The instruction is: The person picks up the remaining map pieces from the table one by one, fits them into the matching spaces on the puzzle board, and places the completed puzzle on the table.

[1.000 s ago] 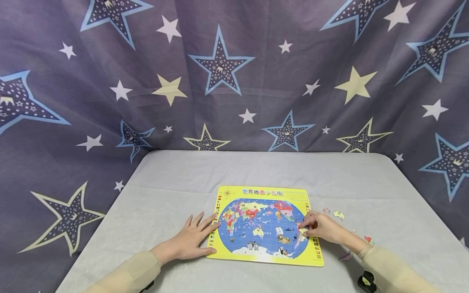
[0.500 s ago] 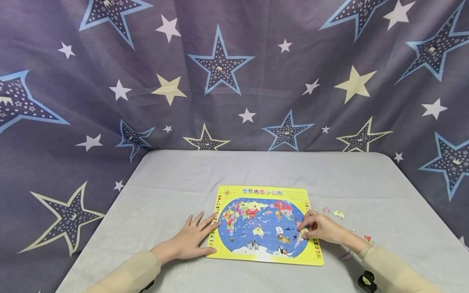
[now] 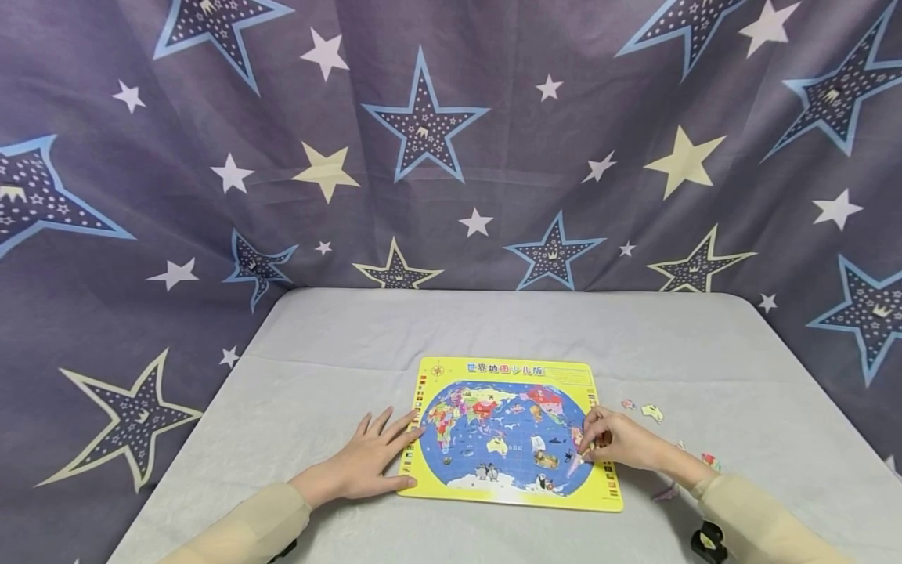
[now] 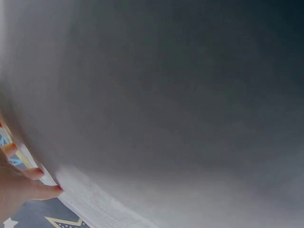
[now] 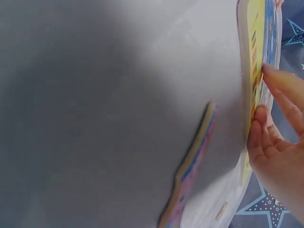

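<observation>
A yellow-bordered world map puzzle board (image 3: 510, 501) lies flat on the table in the head view. My left hand (image 3: 366, 462) rests on its left edge, fingers spread and straight; in the left wrist view only part of that hand (image 4: 23, 185) shows at the lower left. Over the map's right side, at South America, my right hand (image 3: 620, 440) has its thumb and fingers together on a small pale puzzle piece (image 3: 586, 452), mostly hidden by the fingers. The right wrist view has the right hand (image 5: 280, 128) at the board's edge, the pinched piece not showing clearly there.
Right of the board lie several loose pieces: an Australia-shaped one (image 3: 651, 412), a small pink one (image 3: 628, 405), a red and green one (image 3: 710, 462) and a pinkish long one (image 3: 665, 493). A black device (image 3: 708, 542) sits below the right sleeve. A star-patterned curtain (image 3: 451, 196) hangs behind.
The right fingers have shifted slightly, and the pale piece between them has turned, so less of its face shows. The left hand and board have stayed put.
</observation>
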Motion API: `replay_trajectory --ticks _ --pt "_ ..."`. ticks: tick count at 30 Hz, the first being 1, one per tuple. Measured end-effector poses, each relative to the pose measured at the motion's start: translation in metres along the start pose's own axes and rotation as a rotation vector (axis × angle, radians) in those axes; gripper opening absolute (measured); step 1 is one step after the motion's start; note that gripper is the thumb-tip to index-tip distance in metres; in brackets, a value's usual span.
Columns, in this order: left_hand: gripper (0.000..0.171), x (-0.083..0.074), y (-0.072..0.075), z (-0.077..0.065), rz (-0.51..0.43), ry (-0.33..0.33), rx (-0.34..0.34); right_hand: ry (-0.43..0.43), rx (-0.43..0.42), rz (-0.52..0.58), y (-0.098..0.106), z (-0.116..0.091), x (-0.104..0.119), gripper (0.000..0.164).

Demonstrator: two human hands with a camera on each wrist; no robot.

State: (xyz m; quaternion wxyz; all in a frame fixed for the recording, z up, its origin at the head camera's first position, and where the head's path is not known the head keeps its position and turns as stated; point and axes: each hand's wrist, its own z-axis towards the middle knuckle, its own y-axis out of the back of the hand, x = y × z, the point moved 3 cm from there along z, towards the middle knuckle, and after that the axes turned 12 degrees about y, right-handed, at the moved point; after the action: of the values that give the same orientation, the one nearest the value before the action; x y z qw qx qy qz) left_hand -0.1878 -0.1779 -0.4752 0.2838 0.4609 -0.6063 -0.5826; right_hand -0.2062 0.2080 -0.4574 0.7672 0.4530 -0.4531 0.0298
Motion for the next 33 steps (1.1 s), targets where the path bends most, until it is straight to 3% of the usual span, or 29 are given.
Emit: replay_trajectory --ticks 17,28,33 --pt "0.074 0.000 0.002 -0.001 -0.016 -0.010 0.002 -0.057 -0.005 0.058 0.008 -0.001 -0.003 0.013" --pt "0.075 0.000 0.001 0.000 -0.020 -0.005 0.004 -0.146 -0.024 -0.006 0.020 -0.002 -0.010 0.019" --pt "0.075 0.001 0.000 0.000 -0.012 -0.005 0.001 -0.129 -0.058 -0.015 0.028 -0.002 -0.015 0.019"
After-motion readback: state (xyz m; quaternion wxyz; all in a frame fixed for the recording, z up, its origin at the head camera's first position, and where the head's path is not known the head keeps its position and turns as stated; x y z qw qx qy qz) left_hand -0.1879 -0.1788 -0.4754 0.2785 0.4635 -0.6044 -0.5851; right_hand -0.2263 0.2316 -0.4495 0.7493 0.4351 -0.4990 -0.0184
